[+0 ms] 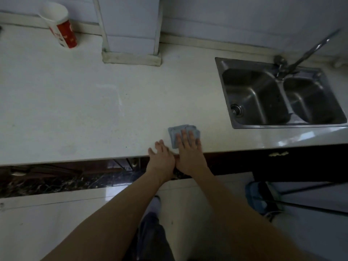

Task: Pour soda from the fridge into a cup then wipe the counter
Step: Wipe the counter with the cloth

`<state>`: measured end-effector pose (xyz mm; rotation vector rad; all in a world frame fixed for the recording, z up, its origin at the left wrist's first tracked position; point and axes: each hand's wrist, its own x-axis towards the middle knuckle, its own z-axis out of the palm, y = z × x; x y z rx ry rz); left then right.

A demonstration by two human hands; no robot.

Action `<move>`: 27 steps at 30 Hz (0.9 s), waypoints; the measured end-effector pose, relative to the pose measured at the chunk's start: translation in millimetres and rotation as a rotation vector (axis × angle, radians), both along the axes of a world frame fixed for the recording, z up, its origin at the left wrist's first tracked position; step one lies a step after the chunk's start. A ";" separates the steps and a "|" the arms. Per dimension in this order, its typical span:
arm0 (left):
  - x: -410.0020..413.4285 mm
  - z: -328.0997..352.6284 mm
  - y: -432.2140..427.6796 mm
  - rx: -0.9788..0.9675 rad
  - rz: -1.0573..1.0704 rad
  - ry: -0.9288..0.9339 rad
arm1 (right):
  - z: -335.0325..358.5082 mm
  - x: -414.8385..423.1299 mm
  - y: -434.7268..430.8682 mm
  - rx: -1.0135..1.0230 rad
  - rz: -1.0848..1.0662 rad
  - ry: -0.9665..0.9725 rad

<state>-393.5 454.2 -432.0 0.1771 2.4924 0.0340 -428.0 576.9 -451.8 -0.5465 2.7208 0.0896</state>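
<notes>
Head view: where is the cloth [176, 132]?
Under my right hand [188, 147], fingers straight and pressed flat on it, at the near edge of the counter [75, 110].
And your left hand [162, 157]?
Just beside it, spread loose on the edge, holding nothing.
Which way next?
Leftward and away from me, I'd judge: the counter runs long that way, toward the cup [63, 29] at the wall.

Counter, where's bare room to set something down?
The widest bare stretch of the counter runs from the paper cup at the back wall down to the front edge, left of the left hand. A narrower patch lies between the wall column and the sink. Crowded at the front edge, where the right hand presses the cloth beside it.
</notes>
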 end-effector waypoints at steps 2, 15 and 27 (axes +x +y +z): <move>0.1 8.6 7.2 -0.021 0.029 0.008 | 0.7 8.7 11.6 0.005 0.007 -0.005; -16.9 7.1 93.6 0.067 0.009 0.140 | 4.5 -4.2 104.7 0.018 -0.084 -0.010; -42.9 8.2 172.5 0.134 0.237 0.149 | 15.1 -44.9 161.9 -0.015 -0.029 -0.159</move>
